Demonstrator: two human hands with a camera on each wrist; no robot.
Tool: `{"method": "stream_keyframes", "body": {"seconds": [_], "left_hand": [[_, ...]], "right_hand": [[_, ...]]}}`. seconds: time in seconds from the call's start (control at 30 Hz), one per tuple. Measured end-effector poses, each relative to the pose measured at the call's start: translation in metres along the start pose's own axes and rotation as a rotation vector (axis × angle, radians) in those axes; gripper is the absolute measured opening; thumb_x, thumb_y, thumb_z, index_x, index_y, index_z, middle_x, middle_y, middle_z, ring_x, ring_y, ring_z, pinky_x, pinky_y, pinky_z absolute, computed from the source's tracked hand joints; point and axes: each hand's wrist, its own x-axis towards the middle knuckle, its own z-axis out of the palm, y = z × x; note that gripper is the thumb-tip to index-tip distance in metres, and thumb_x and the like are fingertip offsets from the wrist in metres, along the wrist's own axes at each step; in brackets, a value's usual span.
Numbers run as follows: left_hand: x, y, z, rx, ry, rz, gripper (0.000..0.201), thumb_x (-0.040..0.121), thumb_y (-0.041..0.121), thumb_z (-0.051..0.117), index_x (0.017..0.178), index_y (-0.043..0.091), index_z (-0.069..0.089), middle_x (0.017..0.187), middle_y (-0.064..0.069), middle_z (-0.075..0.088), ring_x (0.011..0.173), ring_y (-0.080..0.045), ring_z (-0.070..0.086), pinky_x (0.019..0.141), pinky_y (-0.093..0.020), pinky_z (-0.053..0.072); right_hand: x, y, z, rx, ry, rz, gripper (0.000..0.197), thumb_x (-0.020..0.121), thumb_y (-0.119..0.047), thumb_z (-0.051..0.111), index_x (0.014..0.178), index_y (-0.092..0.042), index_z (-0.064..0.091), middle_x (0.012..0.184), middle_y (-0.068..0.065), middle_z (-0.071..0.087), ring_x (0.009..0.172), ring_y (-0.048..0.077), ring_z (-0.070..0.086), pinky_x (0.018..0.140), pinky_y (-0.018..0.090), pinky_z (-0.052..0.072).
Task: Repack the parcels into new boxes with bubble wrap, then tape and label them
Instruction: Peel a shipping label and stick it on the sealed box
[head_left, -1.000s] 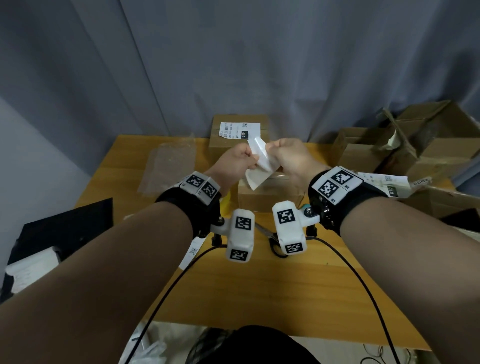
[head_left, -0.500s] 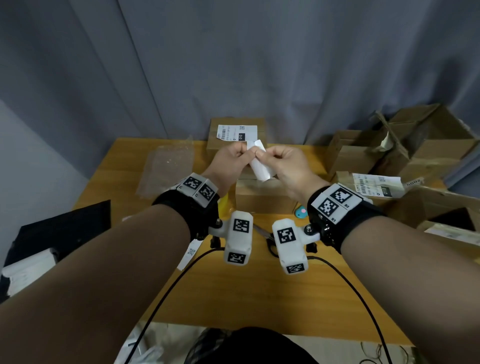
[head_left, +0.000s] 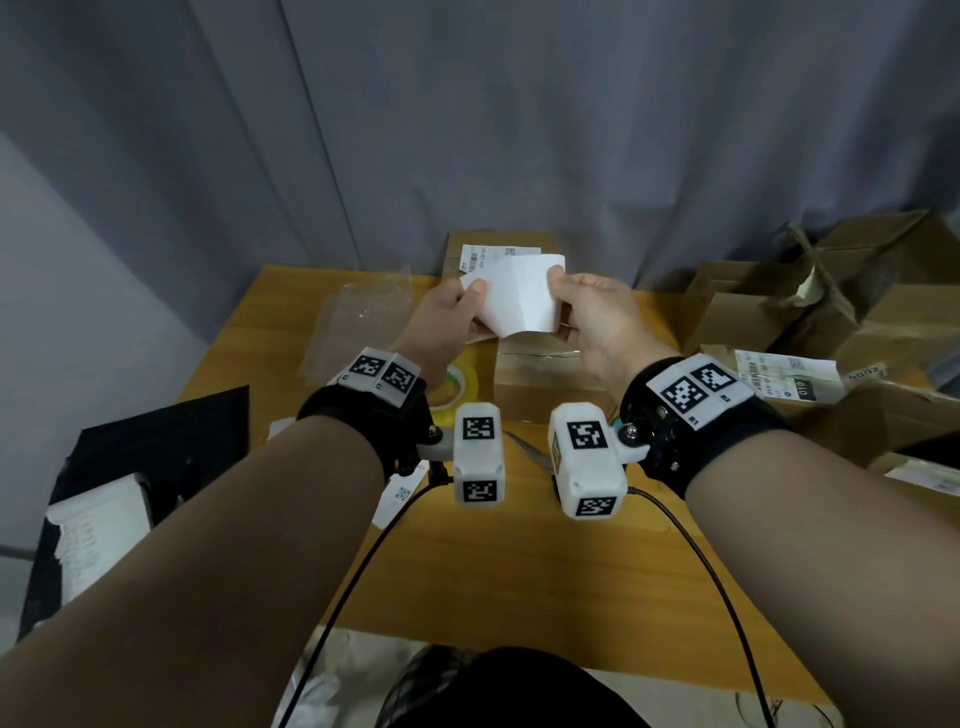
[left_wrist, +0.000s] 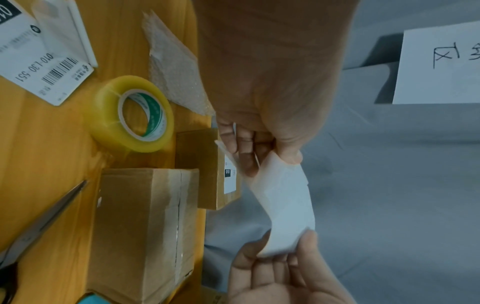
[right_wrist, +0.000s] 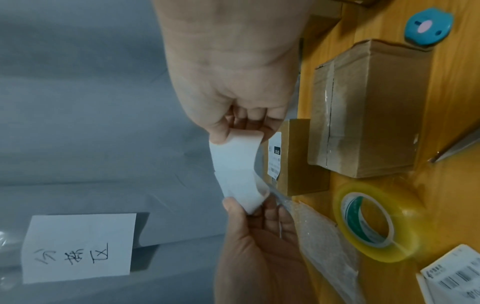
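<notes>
Against a grey curtain, over the wooden table (head_left: 519, 571), left hand (head_left: 441, 322) and right hand (head_left: 597, 322) pinch a flimsy, sticky-looking label (head_left: 519, 296) by opposite edges, above the taped box (head_left: 545, 384) at 6 o'clock.

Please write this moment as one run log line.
left hand: pinches label | right hand: pinches label | taped box: unlabeled

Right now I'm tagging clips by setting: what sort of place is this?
Probably a small parcel packing station: taped cardboard boxes on a wooden table, a roll of clear tape, printed shipping labels.
</notes>
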Motion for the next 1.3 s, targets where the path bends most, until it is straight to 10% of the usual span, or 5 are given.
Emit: {"method": "stream_keyframes", "body": {"seconds": [0.2, 0.4, 0.73, 1.3], "left_hand": [[0.004, -0.019, -0.01, 0.203, 0.057, -0.001, 0.039, 0.101, 0.036, 0.037, 0.099, 0.003, 0.058, 0.081, -0.002, 0.058, 0.071, -0.015, 0.055, 0.056, -0.02, 0.042], [0.006, -0.034, -0.015, 0.264, 0.161, -0.023, 0.032, 0.098, 0.034, 0.039, 0.089, 0.007, 0.055, 0.085, -0.01, 0.062, 0.081, -0.028, 0.061, 0.076, -0.043, 0.051], [0.005, -0.031, -0.009, 0.27, 0.342, -0.05, 0.035, 0.102, 0.03, 0.034, 0.11, 0.004, 0.056, 0.096, -0.006, 0.057, 0.087, -0.02, 0.053, 0.071, -0.028, 0.037], [-0.006, -0.082, -0.055, 1.285, -0.021, -0.014, 0.031, 0.102, 0.026, 0.032, 0.123, 0.006, 0.043, 0.106, -0.017, 0.064, 0.097, -0.036, 0.062, 0.071, -0.039, 0.044]], "right_hand": [[0.003, 0.003, -0.004, -0.007, 0.126, 0.044, 0.022, 0.093, -0.024, 0.061, 0.073, -0.016, 0.055, 0.112, 0.022, 0.065, 0.094, 0.032, 0.065, 0.073, 0.033, 0.045], [0.003, 0.009, -0.011, -0.033, 0.141, 0.061, 0.015, 0.094, -0.023, 0.058, 0.082, -0.015, 0.061, 0.077, 0.0, 0.063, 0.079, 0.017, 0.06, 0.078, 0.032, 0.052], [0.001, 0.007, -0.011, -0.098, 0.206, 0.023, 0.027, 0.095, -0.023, 0.056, 0.069, -0.015, 0.053, 0.067, -0.002, 0.055, 0.058, 0.01, 0.047, 0.054, 0.019, 0.037], [-0.005, 0.03, 0.013, -0.138, 0.156, 0.059, 0.028, 0.095, -0.027, 0.056, 0.068, -0.017, 0.055, 0.078, 0.003, 0.06, 0.075, 0.019, 0.056, 0.068, 0.033, 0.048]]}}
